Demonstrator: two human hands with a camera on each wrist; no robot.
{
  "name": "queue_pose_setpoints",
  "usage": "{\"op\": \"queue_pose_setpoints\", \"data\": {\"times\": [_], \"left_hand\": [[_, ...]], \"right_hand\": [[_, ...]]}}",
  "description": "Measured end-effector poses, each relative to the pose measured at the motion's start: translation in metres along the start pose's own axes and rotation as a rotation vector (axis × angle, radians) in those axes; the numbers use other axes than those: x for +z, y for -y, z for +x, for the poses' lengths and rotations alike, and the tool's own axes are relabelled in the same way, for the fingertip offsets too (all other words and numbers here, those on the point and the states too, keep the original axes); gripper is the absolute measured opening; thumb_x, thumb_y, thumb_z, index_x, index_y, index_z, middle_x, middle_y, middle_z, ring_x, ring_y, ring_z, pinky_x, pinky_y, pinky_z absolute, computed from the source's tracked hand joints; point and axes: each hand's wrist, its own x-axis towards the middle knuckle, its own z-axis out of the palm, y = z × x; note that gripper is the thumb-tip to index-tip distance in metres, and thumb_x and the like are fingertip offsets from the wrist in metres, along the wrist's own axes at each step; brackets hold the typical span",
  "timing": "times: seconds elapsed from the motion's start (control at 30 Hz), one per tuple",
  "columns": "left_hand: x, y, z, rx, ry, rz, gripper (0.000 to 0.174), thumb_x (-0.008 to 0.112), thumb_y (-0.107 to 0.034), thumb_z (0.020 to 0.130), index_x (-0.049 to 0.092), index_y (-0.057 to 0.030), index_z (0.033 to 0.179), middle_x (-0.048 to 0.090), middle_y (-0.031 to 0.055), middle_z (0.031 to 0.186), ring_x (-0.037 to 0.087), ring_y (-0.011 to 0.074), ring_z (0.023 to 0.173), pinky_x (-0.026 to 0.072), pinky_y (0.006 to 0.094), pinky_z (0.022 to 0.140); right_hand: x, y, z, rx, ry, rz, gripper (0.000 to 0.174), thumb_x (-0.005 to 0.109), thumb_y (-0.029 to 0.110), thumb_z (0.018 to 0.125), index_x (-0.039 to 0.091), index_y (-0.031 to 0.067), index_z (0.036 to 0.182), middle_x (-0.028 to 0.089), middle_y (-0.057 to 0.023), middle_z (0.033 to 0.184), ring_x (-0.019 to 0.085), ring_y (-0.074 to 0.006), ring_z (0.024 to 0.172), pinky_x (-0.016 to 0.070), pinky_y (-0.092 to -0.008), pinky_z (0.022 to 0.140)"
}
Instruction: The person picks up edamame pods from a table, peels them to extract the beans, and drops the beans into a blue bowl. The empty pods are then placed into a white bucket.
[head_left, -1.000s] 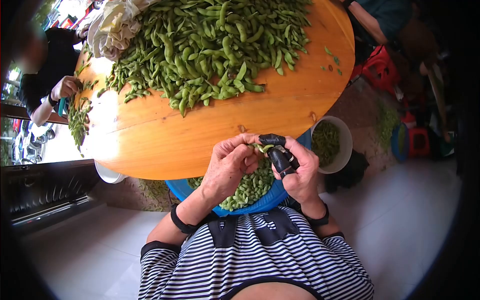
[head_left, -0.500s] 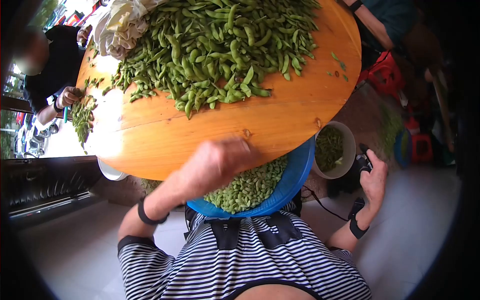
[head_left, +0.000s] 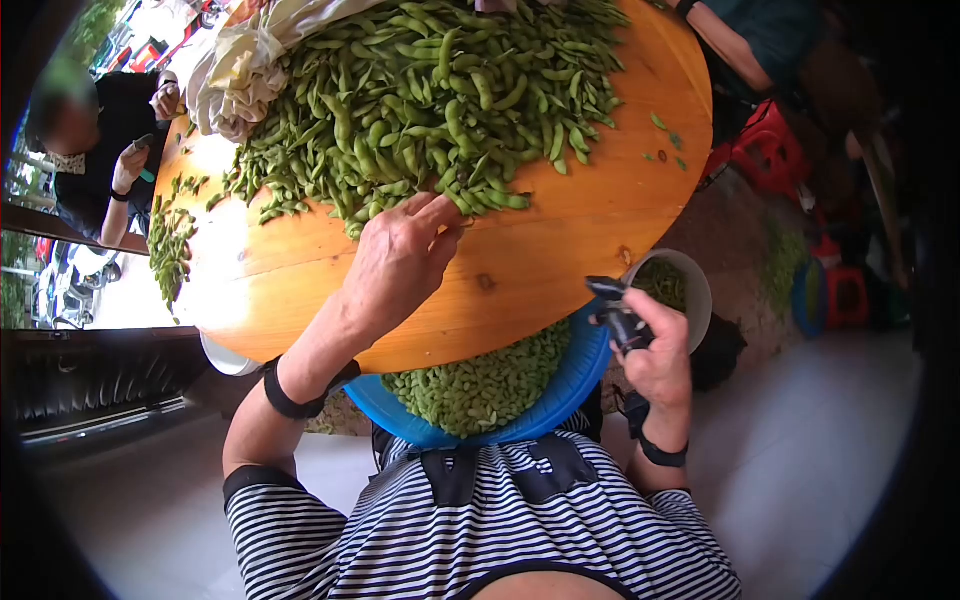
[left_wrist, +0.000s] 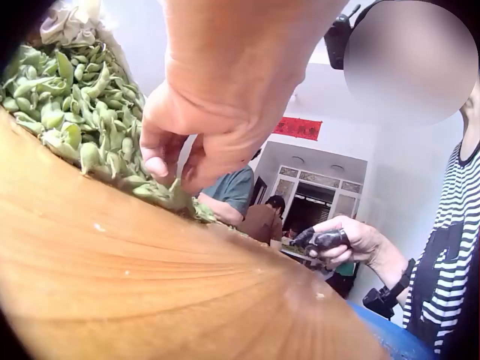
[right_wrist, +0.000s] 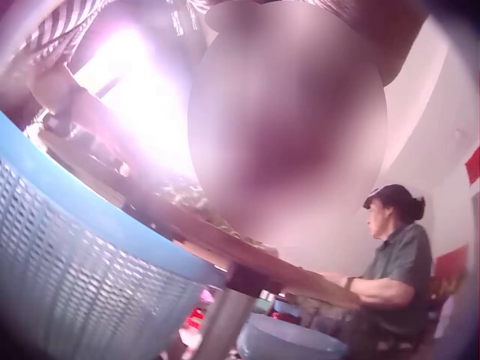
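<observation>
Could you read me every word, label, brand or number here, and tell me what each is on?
I can read none for certain.
Red sign, left wrist view: rows of dark characters, too small and blurred to read.
Red patch, right edge of the right wrist view: cut off, no legible writing.
Striped shirt: dark patches, no lettering I can make out.

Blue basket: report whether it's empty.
Not empty: the head view shows beans inside the basket, bare wall beside them; the table hides part.
</observation>
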Motion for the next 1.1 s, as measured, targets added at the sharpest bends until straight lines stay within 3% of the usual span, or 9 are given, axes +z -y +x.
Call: {"op": "queue_pose_setpoints", "data": {"times": [0.03,0.07,0.5,0.63,0.67,0.73,0.9,0.97,1.1], "left_hand": [[0.002,0.000,-0.002,0.004,0.003,-0.001,0.012,0.060,0.000,0.077,0.058,-0.0010,0.089,0.057,0.0143,0.091,0.060,0.0351,0.084,0.0503,0.0434,0.067],[0.005,0.002,-0.005,0.020,-0.019,0.034,0.012,0.059,0.000,0.077,0.058,-0.0014,0.090,0.057,0.0151,0.091,0.060,0.0357,0.083,0.0502,0.0440,0.067],[0.013,0.000,-0.018,0.099,-0.038,0.175,0.017,0.057,0.003,0.078,0.058,0.0003,0.094,0.056,0.0164,0.089,0.059,0.0375,0.082,0.0489,0.0429,0.069],[0.015,-0.013,-0.028,0.155,-0.061,-0.139,0.012,0.053,0.008,0.082,0.054,0.0005,0.092,0.060,0.0156,0.079,0.061,0.0351,0.069,0.0485,0.0373,0.058],[0.019,-0.016,-0.032,0.096,-0.054,-0.139,0.013,0.052,0.008,0.083,0.054,0.0002,0.093,0.061,0.0154,0.077,0.061,0.0337,0.067,0.0487,0.0371,0.058],[0.026,-0.017,-0.038,0.048,-0.043,-0.112,0.015,0.049,0.009,0.084,0.051,-0.0009,0.095,0.061,0.0139,0.071,0.062,0.0286,0.061,0.0500,0.0356,0.057],[0.023,-0.040,-0.049,-0.028,0.003,-0.407,0.009,0.050,0.007,0.088,0.052,0.0006,0.095,0.061,0.0098,0.074,0.063,0.0179,0.064,0.0506,0.0295,0.057],[0.033,-0.037,-0.057,-0.104,0.055,-0.738,0.007,0.052,0.007,0.090,0.054,0.0026,0.096,0.061,0.0072,0.080,0.062,0.0128,0.068,0.0512,0.0257,0.059],[0.040,-0.041,-0.061,-0.223,0.044,-1.077,0.009,0.055,0.008,0.090,0.057,0.0030,0.098,0.061,0.0056,0.084,0.062,0.0114,0.076,0.0523,0.0245,0.066]], "right_hand": [[0.007,0.001,0.001,-0.002,0.056,0.024,0.049,0.042,-0.008,0.062,0.064,-0.0037,0.105,0.063,-0.0083,0.077,0.057,-0.0122,0.070,0.0452,-0.0226,0.066],[0.022,0.000,0.003,-0.080,0.010,0.088,0.054,0.041,-0.007,0.062,0.067,-0.0001,0.109,0.062,-0.0004,0.073,0.048,-0.0043,0.056,0.0373,-0.0174,0.052],[0.033,0.014,0.004,-0.031,0.088,0.126,0.042,0.044,0.000,0.066,0.067,-0.0018,0.101,0.055,0.0000,0.067,0.046,-0.0052,0.057,0.0377,-0.0195,0.053],[0.036,0.014,0.004,-0.005,0.101,0.144,0.040,0.044,-0.002,0.069,0.066,-0.0027,0.103,0.056,-0.0004,0.067,0.048,-0.0051,0.058,0.0388,-0.0193,0.053],[0.038,0.016,0.004,0.043,0.129,0.139,0.056,0.044,-0.001,0.065,0.062,0.0023,0.118,0.052,-0.0077,0.068,0.045,-0.0132,0.058,0.0399,-0.0243,0.055],[0.044,0.016,0.005,0.003,0.141,0.137,0.055,0.045,-0.001,0.065,0.062,0.0013,0.117,0.053,-0.0096,0.069,0.046,-0.0146,0.059,0.0413,-0.0256,0.056],[0.051,0.016,0.007,0.012,0.192,0.116,0.054,0.045,0.000,0.064,0.060,-0.0014,0.116,0.055,-0.0117,0.071,0.049,-0.0156,0.061,0.0429,-0.0268,0.057],[0.053,0.018,0.005,0.014,0.189,0.144,0.052,0.045,0.001,0.064,0.059,-0.0037,0.114,0.053,-0.0114,0.071,0.049,-0.0151,0.062,0.0432,-0.0261,0.059],[0.053,0.024,0.001,0.066,0.160,0.266,0.040,0.047,-0.001,0.069,0.058,-0.0063,0.107,0.053,-0.0067,0.071,0.050,-0.0120,0.063,0.0429,-0.0245,0.060]]}}
